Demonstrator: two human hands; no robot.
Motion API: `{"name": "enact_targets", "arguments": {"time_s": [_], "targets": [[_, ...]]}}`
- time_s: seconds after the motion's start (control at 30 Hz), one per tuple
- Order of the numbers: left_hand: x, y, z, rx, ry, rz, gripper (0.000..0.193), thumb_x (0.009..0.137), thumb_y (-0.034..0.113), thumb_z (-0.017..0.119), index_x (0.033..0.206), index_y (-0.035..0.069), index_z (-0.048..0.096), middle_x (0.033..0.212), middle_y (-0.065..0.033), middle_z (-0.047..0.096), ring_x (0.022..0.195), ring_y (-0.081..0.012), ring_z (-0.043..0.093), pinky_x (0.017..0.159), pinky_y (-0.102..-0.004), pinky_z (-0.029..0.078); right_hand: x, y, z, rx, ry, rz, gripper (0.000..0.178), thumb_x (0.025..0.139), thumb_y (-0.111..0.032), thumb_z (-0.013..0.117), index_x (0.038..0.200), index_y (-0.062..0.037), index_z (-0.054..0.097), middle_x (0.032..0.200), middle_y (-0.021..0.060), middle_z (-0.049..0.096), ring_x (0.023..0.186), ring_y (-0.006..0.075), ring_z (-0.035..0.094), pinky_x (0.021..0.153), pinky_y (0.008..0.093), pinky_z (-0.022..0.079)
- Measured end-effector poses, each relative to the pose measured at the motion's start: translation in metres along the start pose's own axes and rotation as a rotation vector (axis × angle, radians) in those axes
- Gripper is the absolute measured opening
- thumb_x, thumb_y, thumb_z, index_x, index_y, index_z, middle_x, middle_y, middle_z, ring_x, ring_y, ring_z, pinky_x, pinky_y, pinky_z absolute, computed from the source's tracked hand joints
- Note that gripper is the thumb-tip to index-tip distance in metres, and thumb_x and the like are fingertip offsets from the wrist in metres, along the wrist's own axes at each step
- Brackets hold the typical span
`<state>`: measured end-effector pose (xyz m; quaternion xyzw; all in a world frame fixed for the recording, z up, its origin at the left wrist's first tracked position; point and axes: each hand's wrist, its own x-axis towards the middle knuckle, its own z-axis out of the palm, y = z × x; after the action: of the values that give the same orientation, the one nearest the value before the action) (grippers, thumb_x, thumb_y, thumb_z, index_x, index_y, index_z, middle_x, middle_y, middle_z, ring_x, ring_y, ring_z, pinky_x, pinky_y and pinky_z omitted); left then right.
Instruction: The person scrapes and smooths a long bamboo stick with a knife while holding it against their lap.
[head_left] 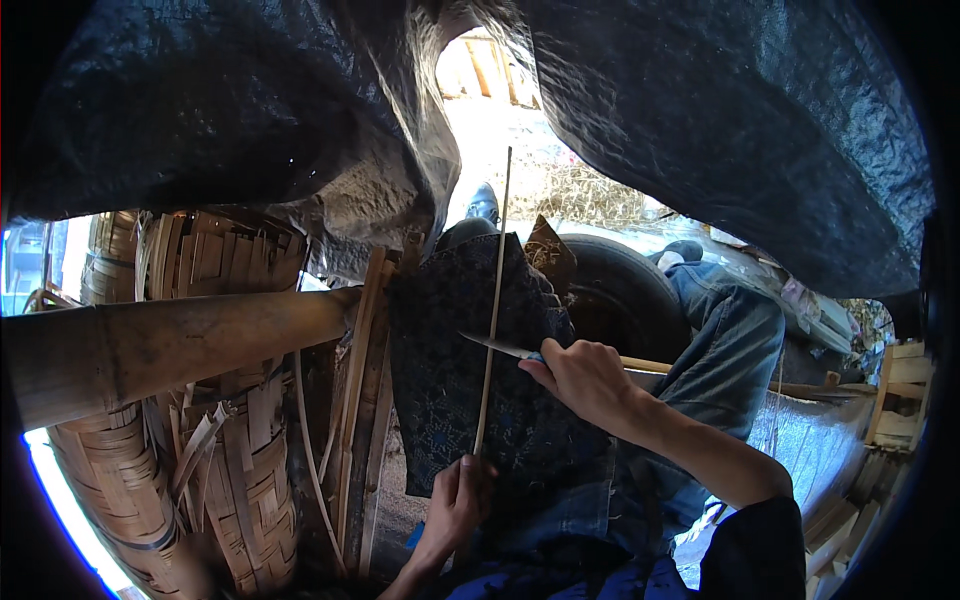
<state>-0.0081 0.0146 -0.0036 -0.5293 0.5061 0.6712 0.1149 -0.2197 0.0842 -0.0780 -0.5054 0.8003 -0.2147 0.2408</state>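
My left hand [458,502] is closed round the lower end of a long thin bamboo strip [497,290], which points away from me over my lap. My right hand [588,378] grips a knife [505,348] by its handle; a little blue shows at the grip. The blade points left and crosses the strip about midway along it. Whether the edge touches the strip, I cannot tell. Beneath both lies a dark patterned cloth [440,400] spread over my leg.
At left a thick bamboo pole [180,345] juts in before woven bamboo baskets [110,480]. Upright bamboo slats [358,420] stand beside my lap. A black tire [625,290] lies ahead, near my jeans-clad leg [735,330]. Dark plastic sheeting [720,110] hangs overhead; a wooden crate [903,395] is at right.
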Motion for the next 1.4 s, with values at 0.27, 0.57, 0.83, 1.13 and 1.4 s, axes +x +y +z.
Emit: {"name": "enact_targets", "arguments": {"time_s": [0.27,0.57,0.83,1.13,1.4], "targets": [[-0.01,0.006,0.004,0.029,-0.01,-0.031,0.041,0.102,0.035,0.031,0.09,0.002,0.053,0.059,0.0037,0.041,0.049,-0.004,0.038,0.045,-0.0204,0.032,0.027,0.007,0.011,-0.053,0.053,0.124,0.042,0.095,-0.033,0.049,0.069,-0.0013,0.052,0.05,0.0145,0.057,0.046,0.0312,0.061,0.039,0.0397,0.048],[-0.008,-0.003,-0.008,-0.141,-0.056,-0.118,0.039,0.102,0.034,0.032,0.091,0.003,0.052,0.059,0.0043,0.041,0.048,-0.0038,0.037,0.044,-0.0198,0.031,0.017,0.022,-0.019,0.337,0.06,0.127,0.042,0.098,-0.032,0.044,0.073,-0.0006,0.055,0.048,0.0138,0.054,0.043,0.0314,0.059,0.04,0.0383,0.047],[-0.005,0.002,-0.01,-0.108,-0.076,-0.112,0.035,0.1,0.033,0.039,0.084,0.005,0.051,0.062,0.0036,0.043,0.052,-0.0039,0.038,0.047,-0.0199,0.031,0.022,0.011,-0.016,0.067,-0.052,0.132,0.047,0.096,-0.037,0.047,0.065,-0.002,0.053,0.047,0.0138,0.055,0.045,0.0291,0.062,0.04,0.0384,0.049],[-0.013,-0.004,-0.007,-0.233,-0.068,-0.185,0.036,0.098,0.036,0.044,0.08,0.006,0.049,0.064,0.0036,0.043,0.054,-0.0042,0.038,0.048,-0.0201,0.031,0.036,0.019,0.002,0.046,0.005,0.1,0.044,0.095,-0.034,0.05,0.063,-0.0036,0.05,0.049,0.018,0.054,0.048,0.0353,0.06,0.039,0.0427,0.046],[-0.037,-0.015,-0.006,-0.314,0.03,-0.226,0.025,0.096,0.034,0.052,0.092,0.009,0.054,0.063,0.006,0.043,0.047,-0.0049,0.038,0.04,-0.0209,0.029,0.085,0.086,0.015,0.313,0.049,0.241,0.049,0.1,-0.035,0.037,0.076,0.0012,0.059,0.059,0.0184,0.061,0.053,0.0321,0.064,0.048,0.0406,0.05]]}}
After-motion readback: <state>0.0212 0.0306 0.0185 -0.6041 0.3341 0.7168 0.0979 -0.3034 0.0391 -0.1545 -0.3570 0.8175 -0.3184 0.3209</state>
